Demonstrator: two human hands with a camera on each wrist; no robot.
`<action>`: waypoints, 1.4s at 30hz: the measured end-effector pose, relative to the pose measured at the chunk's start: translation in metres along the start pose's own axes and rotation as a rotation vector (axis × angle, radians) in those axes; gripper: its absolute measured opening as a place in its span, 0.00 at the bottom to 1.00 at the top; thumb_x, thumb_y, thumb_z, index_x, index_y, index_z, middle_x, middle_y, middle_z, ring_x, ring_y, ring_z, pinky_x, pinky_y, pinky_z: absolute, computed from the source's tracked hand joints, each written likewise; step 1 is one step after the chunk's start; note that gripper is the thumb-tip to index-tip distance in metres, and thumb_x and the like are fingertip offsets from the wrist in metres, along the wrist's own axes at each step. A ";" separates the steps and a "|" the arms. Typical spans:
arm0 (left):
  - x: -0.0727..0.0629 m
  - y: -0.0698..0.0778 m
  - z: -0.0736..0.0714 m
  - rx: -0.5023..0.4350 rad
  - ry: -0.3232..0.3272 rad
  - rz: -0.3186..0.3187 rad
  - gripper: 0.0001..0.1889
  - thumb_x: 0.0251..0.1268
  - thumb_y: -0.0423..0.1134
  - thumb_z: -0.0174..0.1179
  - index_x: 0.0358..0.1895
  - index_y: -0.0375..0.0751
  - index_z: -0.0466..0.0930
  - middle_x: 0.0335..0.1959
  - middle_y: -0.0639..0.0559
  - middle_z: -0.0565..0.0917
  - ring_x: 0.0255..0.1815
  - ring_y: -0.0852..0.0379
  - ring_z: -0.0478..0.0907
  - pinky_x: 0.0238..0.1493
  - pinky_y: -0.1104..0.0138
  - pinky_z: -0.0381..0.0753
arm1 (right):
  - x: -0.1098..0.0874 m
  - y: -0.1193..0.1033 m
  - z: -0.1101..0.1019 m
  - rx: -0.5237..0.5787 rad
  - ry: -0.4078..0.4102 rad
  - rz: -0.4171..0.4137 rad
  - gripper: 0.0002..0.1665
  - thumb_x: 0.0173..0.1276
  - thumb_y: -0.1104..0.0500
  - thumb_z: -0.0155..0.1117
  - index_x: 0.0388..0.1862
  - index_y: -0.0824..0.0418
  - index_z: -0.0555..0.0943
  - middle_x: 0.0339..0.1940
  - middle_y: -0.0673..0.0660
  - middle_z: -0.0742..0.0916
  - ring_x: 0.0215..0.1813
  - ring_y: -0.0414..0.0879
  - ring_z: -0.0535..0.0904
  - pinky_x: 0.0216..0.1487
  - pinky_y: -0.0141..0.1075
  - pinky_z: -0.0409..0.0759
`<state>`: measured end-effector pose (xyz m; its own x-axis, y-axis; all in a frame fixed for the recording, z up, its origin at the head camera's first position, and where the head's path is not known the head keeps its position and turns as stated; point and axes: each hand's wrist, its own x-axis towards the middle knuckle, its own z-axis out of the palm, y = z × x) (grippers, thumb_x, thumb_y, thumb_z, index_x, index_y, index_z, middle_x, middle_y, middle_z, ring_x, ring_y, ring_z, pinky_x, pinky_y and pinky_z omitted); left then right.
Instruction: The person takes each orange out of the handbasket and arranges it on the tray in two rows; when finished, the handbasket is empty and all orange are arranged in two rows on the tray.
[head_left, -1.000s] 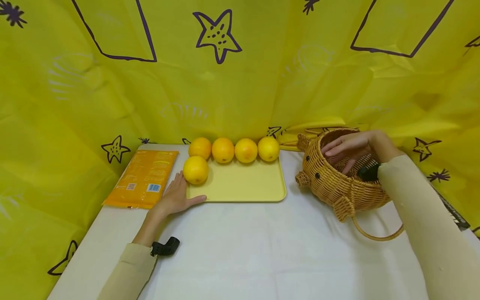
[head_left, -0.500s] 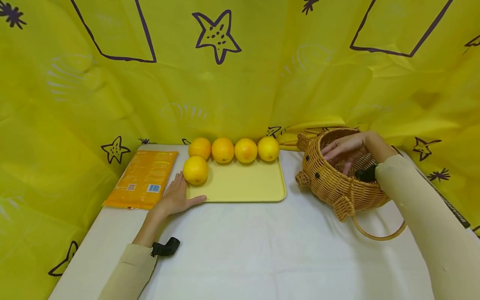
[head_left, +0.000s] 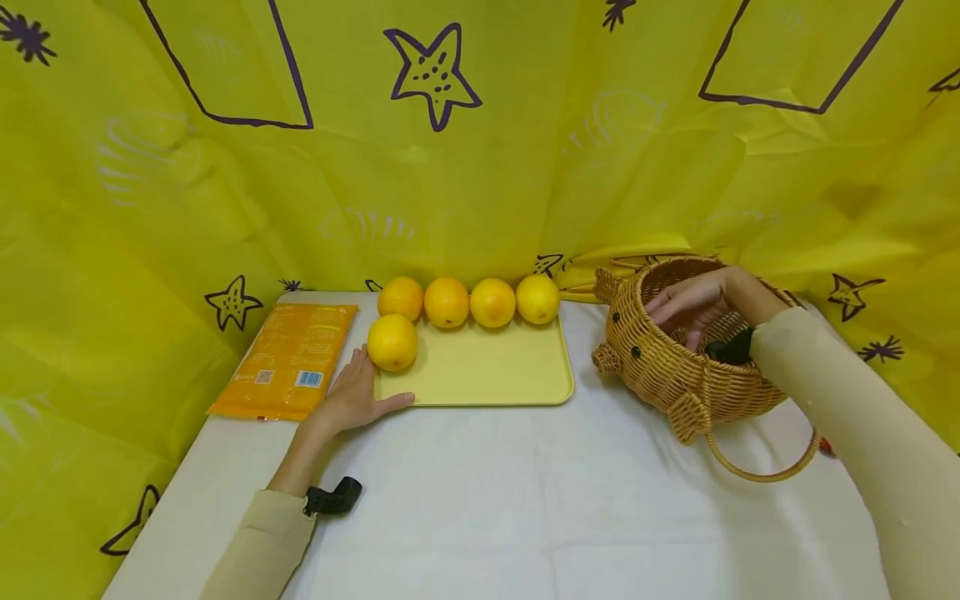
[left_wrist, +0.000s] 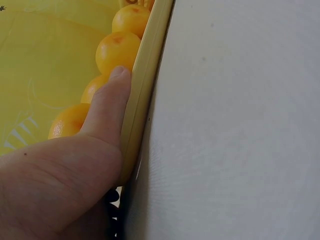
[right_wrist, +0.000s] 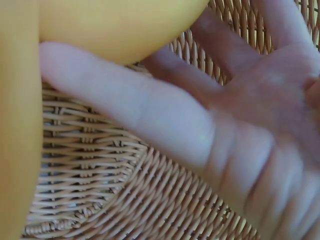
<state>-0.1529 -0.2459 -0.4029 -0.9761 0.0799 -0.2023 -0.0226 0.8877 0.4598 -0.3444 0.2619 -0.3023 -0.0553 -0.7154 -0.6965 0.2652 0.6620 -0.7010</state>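
My left hand point(head_left: 352, 400) lies with straight fingers along the left side of a yellow tray point(head_left: 487, 367), its thumb on the near rim. Just beyond those fingertips sits an orange point(head_left: 393, 342) in the tray's left part. Several more oranges point(head_left: 492, 302) line the back edge. My right hand point(head_left: 693, 304) reaches down inside a wicker basket point(head_left: 667, 375) shaped like an animal's head. In the right wrist view, its thumb presses against an orange point(right_wrist: 115, 25) while the fingers pass round the far side; their tips are hidden. Another orange point(right_wrist: 17, 125) stands close by the thumb tip.
Left of the tray lies a flat orange packet point(head_left: 288, 358) with printed labels. The basket's handle point(head_left: 765, 477) hangs down toward the table front, and a small red thing point(head_left: 827, 447) shows beside it. A yellow patterned cloth point(head_left: 465, 192) rises behind the white table.
My right hand has sunk slightly deeper into the basket, its thumb and fingers drawing closer together. The left hand, tray and its oranges have stayed put.
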 end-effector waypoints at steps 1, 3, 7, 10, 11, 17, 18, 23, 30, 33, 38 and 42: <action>0.000 0.000 0.000 -0.003 0.000 -0.001 0.65 0.56 0.71 0.57 0.75 0.26 0.30 0.77 0.27 0.35 0.79 0.33 0.34 0.78 0.43 0.39 | 0.001 0.000 0.000 -0.008 -0.001 0.005 0.21 0.80 0.57 0.41 0.64 0.46 0.77 0.64 0.49 0.80 0.66 0.42 0.74 0.58 0.50 0.81; -0.001 -0.001 0.001 -0.005 0.000 -0.004 0.65 0.56 0.71 0.57 0.76 0.26 0.30 0.77 0.27 0.35 0.80 0.33 0.34 0.78 0.44 0.39 | 0.002 0.000 -0.001 -0.019 -0.001 0.015 0.21 0.80 0.57 0.41 0.64 0.47 0.77 0.64 0.49 0.81 0.66 0.42 0.74 0.57 0.49 0.81; -0.001 -0.002 0.001 -0.004 0.004 -0.005 0.64 0.57 0.70 0.57 0.75 0.26 0.30 0.77 0.27 0.35 0.80 0.33 0.33 0.79 0.44 0.38 | 0.005 -0.001 -0.002 -0.034 0.012 0.031 0.21 0.80 0.57 0.42 0.63 0.47 0.78 0.63 0.49 0.81 0.65 0.41 0.74 0.56 0.47 0.82; -0.001 -0.003 0.000 -0.005 0.004 -0.001 0.64 0.57 0.71 0.57 0.75 0.26 0.30 0.77 0.27 0.35 0.80 0.33 0.33 0.78 0.44 0.38 | 0.005 -0.001 -0.003 -0.035 0.011 0.031 0.21 0.80 0.57 0.42 0.62 0.47 0.79 0.63 0.48 0.82 0.65 0.40 0.74 0.57 0.47 0.82; 0.000 -0.002 0.000 -0.005 0.003 0.000 0.64 0.56 0.71 0.57 0.75 0.26 0.30 0.77 0.27 0.35 0.80 0.33 0.33 0.78 0.43 0.38 | 0.005 -0.001 -0.003 -0.032 0.008 0.031 0.21 0.80 0.57 0.42 0.62 0.47 0.79 0.63 0.48 0.81 0.65 0.40 0.74 0.57 0.47 0.81; 0.000 -0.001 0.000 -0.010 0.002 -0.002 0.64 0.57 0.70 0.57 0.76 0.26 0.30 0.77 0.27 0.35 0.80 0.34 0.33 0.79 0.44 0.38 | 0.004 -0.001 -0.004 -0.019 -0.003 0.035 0.21 0.80 0.58 0.42 0.61 0.47 0.80 0.62 0.47 0.82 0.65 0.40 0.74 0.58 0.46 0.81; 0.000 -0.001 0.000 -0.010 0.004 -0.001 0.64 0.57 0.70 0.57 0.76 0.26 0.31 0.77 0.27 0.35 0.80 0.34 0.33 0.79 0.44 0.38 | 0.004 -0.001 -0.004 -0.022 0.005 0.037 0.21 0.80 0.58 0.42 0.60 0.47 0.80 0.62 0.47 0.82 0.64 0.40 0.75 0.57 0.45 0.82; 0.000 0.000 0.001 -0.011 0.002 0.005 0.64 0.56 0.70 0.58 0.76 0.27 0.31 0.78 0.28 0.36 0.80 0.34 0.34 0.79 0.44 0.39 | 0.003 -0.001 -0.003 -0.012 0.028 0.066 0.21 0.79 0.59 0.43 0.58 0.46 0.82 0.59 0.46 0.84 0.62 0.41 0.76 0.53 0.41 0.83; 0.001 -0.001 0.001 -0.014 0.003 0.000 0.64 0.56 0.71 0.57 0.76 0.27 0.30 0.78 0.28 0.35 0.80 0.34 0.33 0.79 0.44 0.38 | 0.005 -0.001 -0.003 0.013 -0.004 0.071 0.21 0.80 0.59 0.41 0.58 0.47 0.81 0.61 0.47 0.83 0.64 0.42 0.75 0.56 0.46 0.82; 0.001 -0.001 0.001 -0.014 0.004 0.005 0.64 0.56 0.71 0.57 0.76 0.27 0.30 0.78 0.28 0.36 0.80 0.34 0.34 0.78 0.44 0.38 | 0.006 -0.001 -0.004 -0.002 -0.024 0.075 0.22 0.80 0.59 0.41 0.59 0.46 0.80 0.62 0.46 0.82 0.65 0.40 0.74 0.58 0.47 0.81; 0.001 -0.002 0.000 -0.009 0.014 0.010 0.64 0.56 0.70 0.58 0.76 0.27 0.31 0.78 0.28 0.36 0.80 0.34 0.34 0.79 0.44 0.39 | 0.008 0.000 -0.006 0.001 -0.030 0.078 0.22 0.80 0.59 0.41 0.59 0.45 0.80 0.62 0.45 0.82 0.65 0.40 0.73 0.60 0.47 0.79; 0.001 -0.002 0.000 -0.010 0.011 0.013 0.64 0.56 0.69 0.59 0.76 0.26 0.31 0.78 0.28 0.36 0.80 0.34 0.34 0.79 0.44 0.38 | 0.009 0.001 -0.006 -0.002 -0.035 0.065 0.23 0.80 0.60 0.39 0.59 0.46 0.81 0.61 0.45 0.82 0.64 0.39 0.74 0.60 0.44 0.80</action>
<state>-0.1540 -0.2479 -0.4037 -0.9786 0.0864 -0.1867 -0.0119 0.8821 0.4708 -0.3498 0.2576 -0.3104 -0.0043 -0.6779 -0.7351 0.2648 0.7081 -0.6546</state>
